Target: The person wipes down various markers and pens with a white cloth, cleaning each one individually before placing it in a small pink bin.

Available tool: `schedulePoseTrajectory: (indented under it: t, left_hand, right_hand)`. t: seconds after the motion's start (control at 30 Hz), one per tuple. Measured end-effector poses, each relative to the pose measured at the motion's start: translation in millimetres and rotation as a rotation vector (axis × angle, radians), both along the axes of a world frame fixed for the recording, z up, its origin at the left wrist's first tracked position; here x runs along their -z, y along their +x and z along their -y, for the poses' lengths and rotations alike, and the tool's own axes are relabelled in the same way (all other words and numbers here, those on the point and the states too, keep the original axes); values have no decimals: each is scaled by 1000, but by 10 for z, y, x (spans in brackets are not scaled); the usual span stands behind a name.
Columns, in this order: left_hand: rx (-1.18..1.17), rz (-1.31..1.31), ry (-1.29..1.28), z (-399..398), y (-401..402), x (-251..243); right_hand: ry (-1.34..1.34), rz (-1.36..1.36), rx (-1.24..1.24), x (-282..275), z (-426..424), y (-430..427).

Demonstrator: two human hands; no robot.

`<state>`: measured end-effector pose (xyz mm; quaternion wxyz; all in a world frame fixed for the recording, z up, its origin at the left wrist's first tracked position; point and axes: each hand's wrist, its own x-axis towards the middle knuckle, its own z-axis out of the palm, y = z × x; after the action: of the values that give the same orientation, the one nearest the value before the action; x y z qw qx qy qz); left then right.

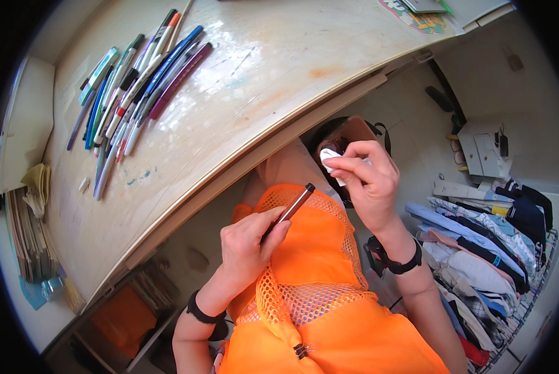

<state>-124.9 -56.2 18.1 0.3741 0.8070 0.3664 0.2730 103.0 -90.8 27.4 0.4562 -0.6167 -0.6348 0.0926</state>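
My left hand grips a dark brown marker pen, its black-tipped end pointing up and to the right over my lap. To the right, my right hand pinches a crumpled white tissue or cloth between thumb and fingers. Pen and tissue are apart. On the desk at the upper left lies a loose pile of pens and markers, among them a purple marker and a blue pen. A small white piece, possibly an eraser or cap, sits beside the pile.
An orange mesh vest with a black binder clip covers my lap. Below the desk edge stands an open bin or bag. Folded clothes fill a wire rack at right. Books stand at far left.
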Motion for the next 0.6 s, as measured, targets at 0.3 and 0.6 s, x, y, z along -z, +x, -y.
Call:
schedulePoseTrajectory:
  t: [0.3,0.6]
  left_hand:
    - [196,-172,210,-288,476,159]
    - [485,-215,-8,-362,1280,471]
  right_hand:
    - [-276,-21,108,287,342,464]
    - [-611,-308,195,872,816,859]
